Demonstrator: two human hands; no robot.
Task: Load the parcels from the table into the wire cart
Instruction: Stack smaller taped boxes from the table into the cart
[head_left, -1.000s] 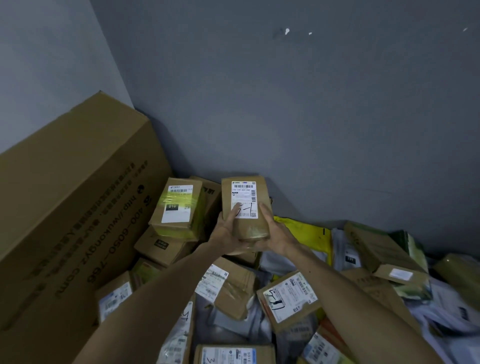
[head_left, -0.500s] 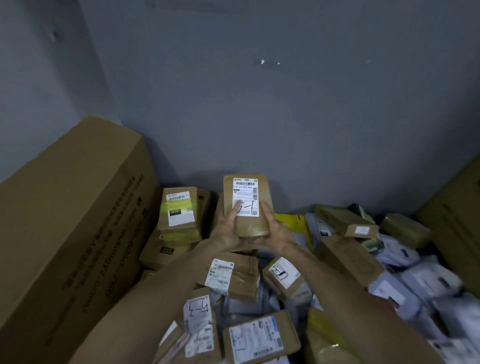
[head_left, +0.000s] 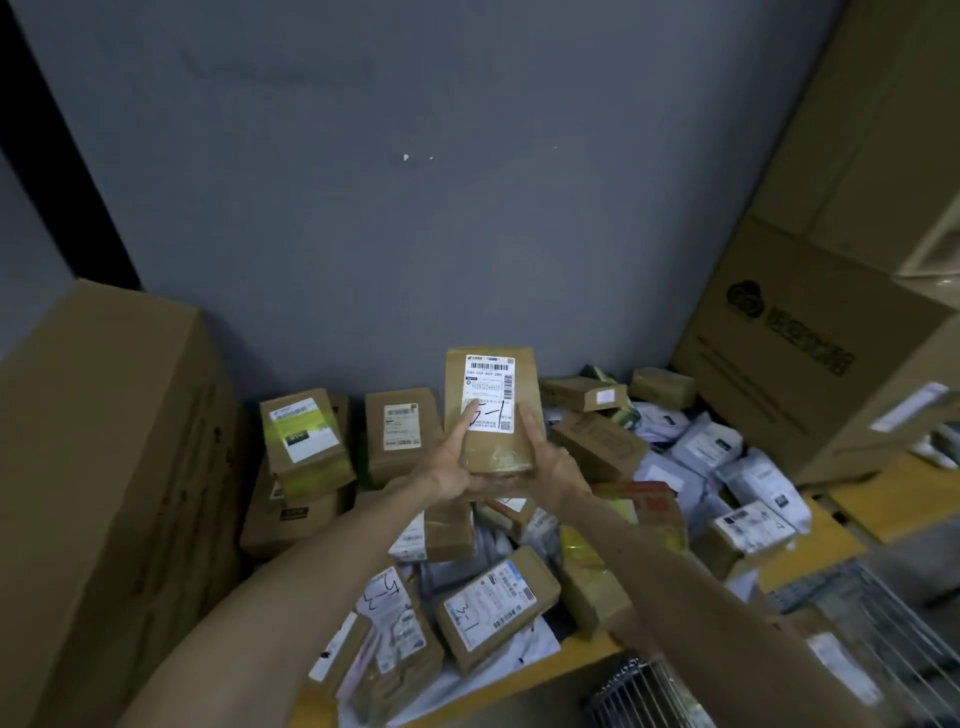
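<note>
A brown cardboard parcel (head_left: 496, 447) with a white shipping label marked "5-1" is held upright above the pile. My left hand (head_left: 451, 467) grips its lower left edge, thumb lying on the label. My right hand (head_left: 553, 465) grips its lower right edge. Below lies a heap of parcels (head_left: 493, 605) and white mailer bags on a yellow table (head_left: 582, 657). The wire cart (head_left: 883, 618) shows at the bottom right, with a labelled parcel inside it.
A big cardboard box (head_left: 109, 483) stands at the left, and stacked large boxes (head_left: 810, 343) stand at the right. A grey wall (head_left: 441, 208) rises behind the pile. Small boxes (head_left: 306, 441) are stacked against the wall at the left.
The view has pulled back and swung right, so the wire cart and the right-hand boxes came into sight. Both hands keep the same hold on the parcel, now further from the wall stack.
</note>
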